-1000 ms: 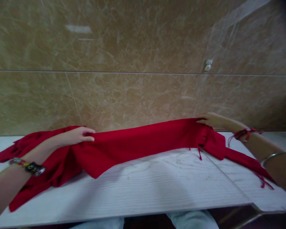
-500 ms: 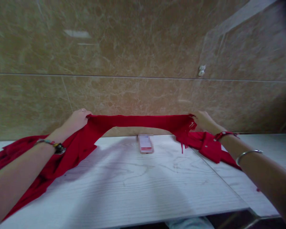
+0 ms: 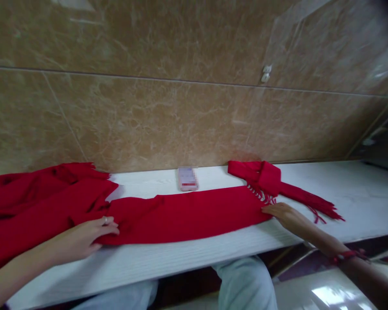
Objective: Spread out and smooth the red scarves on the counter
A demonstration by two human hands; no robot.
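Observation:
A red scarf (image 3: 187, 217) lies stretched across the white wood-grain table, with a fringe at its right end. My right hand (image 3: 286, 215) pinches the front corner of that fringed end. My left hand (image 3: 98, 234), with a ring on it, is closed on the scarf's front edge; the cloth partly hides its fingertips. Beyond the left hand, rumpled red cloth (image 3: 45, 198) spreads to the left edge of the view. Behind my right hand lies a second red scarf (image 3: 268, 176), looped over itself, its fringed tail pointing right.
A phone (image 3: 187, 178) lies at the back of the white table (image 3: 142, 178), close to the brown marble-tiled wall (image 3: 168, 116). Two small white fittings (image 3: 265, 74) are on the wall. My knees (image 3: 248, 284) show below the table's front edge.
Both hands have come down and nearer to me, laying the raised scarf on the table between them. The view has tilted and shifted, and my knees now show.

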